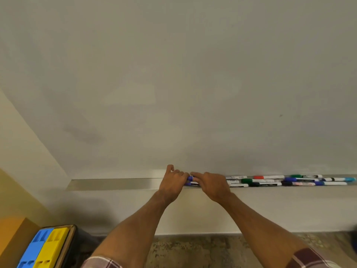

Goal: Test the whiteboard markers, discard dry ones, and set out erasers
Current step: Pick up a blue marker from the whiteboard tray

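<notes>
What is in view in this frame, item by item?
whiteboard: one, off-white, fills the upper view
marker tray: one, silver, along the board's lower edge
blue-capped marker: one, held between both hands above the tray
other markers: about a dozen, with red, green, blue, black and light blue caps, lying in the tray mostly to the right
erasers: blue and yellow, count unclear, in a case at lower left
orange box: one, bottom left corner
floor: mottled grey-brown, bottom
left hand: pinches the marker's cap
right hand: grips its barrel

blue-capped marker (pixel 190 178) held level over tray (pixel 116 183); other capped markers (pixel 268 177) lie along it.
</notes>
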Available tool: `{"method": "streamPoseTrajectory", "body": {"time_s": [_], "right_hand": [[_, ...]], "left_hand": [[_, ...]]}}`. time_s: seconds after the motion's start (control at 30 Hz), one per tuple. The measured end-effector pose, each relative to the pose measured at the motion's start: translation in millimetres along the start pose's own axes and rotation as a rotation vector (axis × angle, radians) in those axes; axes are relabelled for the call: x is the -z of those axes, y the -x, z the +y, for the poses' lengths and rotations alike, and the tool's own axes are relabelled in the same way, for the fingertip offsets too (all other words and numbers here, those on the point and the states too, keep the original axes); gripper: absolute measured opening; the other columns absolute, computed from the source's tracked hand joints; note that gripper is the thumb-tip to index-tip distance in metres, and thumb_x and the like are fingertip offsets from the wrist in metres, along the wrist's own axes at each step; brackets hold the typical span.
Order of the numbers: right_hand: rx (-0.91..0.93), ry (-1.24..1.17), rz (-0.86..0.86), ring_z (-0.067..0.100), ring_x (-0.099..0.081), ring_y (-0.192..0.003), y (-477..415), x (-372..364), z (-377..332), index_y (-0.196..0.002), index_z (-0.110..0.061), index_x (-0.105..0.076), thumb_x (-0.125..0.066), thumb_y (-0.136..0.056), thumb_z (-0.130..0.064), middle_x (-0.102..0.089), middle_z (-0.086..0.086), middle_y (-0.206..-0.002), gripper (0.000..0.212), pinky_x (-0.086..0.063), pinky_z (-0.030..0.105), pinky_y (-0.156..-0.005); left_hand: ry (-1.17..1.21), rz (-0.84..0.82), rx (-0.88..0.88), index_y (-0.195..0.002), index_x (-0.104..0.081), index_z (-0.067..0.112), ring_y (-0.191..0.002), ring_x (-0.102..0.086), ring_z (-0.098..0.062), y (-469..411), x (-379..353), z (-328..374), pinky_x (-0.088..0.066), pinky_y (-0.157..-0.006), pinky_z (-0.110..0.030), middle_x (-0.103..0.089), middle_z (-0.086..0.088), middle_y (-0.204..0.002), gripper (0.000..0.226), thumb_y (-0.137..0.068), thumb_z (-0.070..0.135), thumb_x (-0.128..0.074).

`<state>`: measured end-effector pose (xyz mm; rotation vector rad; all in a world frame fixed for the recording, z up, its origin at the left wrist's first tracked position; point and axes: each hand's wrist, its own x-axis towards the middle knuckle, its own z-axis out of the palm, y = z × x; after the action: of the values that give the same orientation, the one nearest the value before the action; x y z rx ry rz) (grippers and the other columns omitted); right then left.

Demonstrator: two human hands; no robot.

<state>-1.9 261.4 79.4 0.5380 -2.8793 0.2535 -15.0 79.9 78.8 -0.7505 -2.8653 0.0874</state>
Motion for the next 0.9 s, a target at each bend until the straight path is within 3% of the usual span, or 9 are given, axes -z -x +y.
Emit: {"method": "streamPoseTrajectory", "body": {"time_s": [0.13, 0.2, 0.23, 0.33, 0.47, 0.6, 0.7, 0.8, 0.9], "right_hand": [[-0.118, -0.135, 0.06, 0.019, -0.064, -0.08, 16, 17, 30, -0.131, -0.027, -0.048, -0.038, -0.098, -0.046, -0.068, 0.0, -0.096, 0.04, -0.049, 0.029, -0.067], [-0.159, -0.248, 0.087, 0.014, -0.06, -0.067, 22, 31, 46, -0.117, -0.018, -0.045, -0.051, -0.094, -0.035, -0.063, -0.001, -0.082, 0.029, -0.046, 0.022, -0.06], [-0.176, -0.282, 0.1, 0.011, -0.055, -0.061, 25, 38, 55, -0.11, -0.017, -0.042, -0.056, -0.092, -0.027, -0.058, 0.0, -0.077, 0.025, -0.043, 0.02, -0.057], [-0.232, -0.377, 0.186, 0.012, -0.05, -0.061, 33, 65, 81, -0.1, -0.018, -0.038, -0.058, -0.088, -0.011, -0.051, 0.002, -0.076, 0.025, -0.043, 0.019, -0.057], [-0.199, -0.438, 0.387, 0.015, -0.049, -0.067, 35, 109, 121, -0.098, -0.015, -0.044, -0.052, -0.086, 0.0, -0.051, 0.004, -0.082, 0.02, -0.039, 0.019, -0.061], [-0.083, -0.454, 0.644, 0.016, -0.058, -0.085, 24, 168, 166, -0.112, -0.007, -0.056, -0.05, -0.091, -0.007, -0.061, 0.005, -0.099, 0.022, -0.044, 0.017, -0.076], [-0.014, -0.497, 0.729, 0.014, -0.064, -0.081, 17, 224, 191, -0.12, -0.01, -0.053, -0.051, -0.095, -0.011, -0.065, 0.003, -0.096, 0.025, -0.05, 0.02, -0.073], [0.007, -0.607, 0.784, 0.006, -0.067, -0.079, 10, 274, 209, -0.122, -0.014, -0.045, -0.055, -0.095, -0.017, -0.065, -0.002, -0.094, 0.029, -0.051, 0.011, -0.071], [0.043, -0.697, 0.873, 0.008, -0.069, -0.078, 0, 316, 222, -0.11, -0.02, -0.04, -0.056, -0.094, -0.021, -0.067, 0.0, -0.094, 0.023, -0.056, 0.02, -0.067]], "left_hand": [[-0.004, 0.128, -0.073, -0.105, -0.063, 0.021, -0.09, -0.061, -0.02, -13, 3, 17, -0.024, -0.093, -0.036, -0.07, 0.0, -0.099, 0.022, -0.085, 0.023, -0.073], [-0.011, 0.24, -0.114, -0.094, -0.064, 0.023, -0.082, -0.063, -0.017, -24, 5, 30, -0.028, -0.088, -0.035, -0.07, 0.002, -0.095, 0.034, -0.069, 0.028, -0.087], [-0.005, 0.301, -0.13, -0.094, -0.065, 0.023, -0.087, -0.064, -0.019, -30, 8, 39, -0.033, -0.09, -0.037, -0.07, 0.0, -0.103, 0.035, -0.069, 0.029, -0.087], [0.011, 0.502, -0.168, -0.105, -0.068, 0.018, -0.113, -0.06, -0.027, -56, 27, 63, -0.041, -0.1, -0.045, -0.061, -0.008, -0.132, 0.028, -0.082, 0.032, -0.077], [0.085, 0.678, -0.228, -0.124, -0.061, 0.01, -0.133, -0.045, -0.031, -103, 65, 94, -0.03, -0.114, -0.045, -0.046, -0.013, -0.147, 0.032, -0.096, 0.027, -0.059], [0.142, 0.84, -0.224, -0.135, -0.055, 0.006, -0.139, -0.037, -0.031, -148, 120, 121, -0.026, -0.117, -0.047, -0.039, -0.015, -0.151, 0.04, -0.101, 0.026, -0.049], [0.083, 0.931, -0.25, -0.138, -0.052, 0.006, -0.141, -0.035, -0.032, -181, 166, 138, -0.026, -0.116, -0.05, -0.038, -0.014, -0.151, 0.042, -0.101, 0.026, -0.051], [-0.014, 0.996, -0.278, -0.141, -0.048, 0.008, -0.142, -0.033, -0.032, -215, 217, 150, -0.025, -0.117, -0.051, -0.037, -0.013, -0.152, 0.046, -0.1, 0.028, -0.054], [-0.084, 1.06, -0.28, -0.142, -0.048, 0.008, -0.142, -0.032, -0.032, -245, 270, 161, -0.024, -0.117, -0.052, -0.038, -0.013, -0.152, 0.047, -0.1, 0.03, -0.054]]}}
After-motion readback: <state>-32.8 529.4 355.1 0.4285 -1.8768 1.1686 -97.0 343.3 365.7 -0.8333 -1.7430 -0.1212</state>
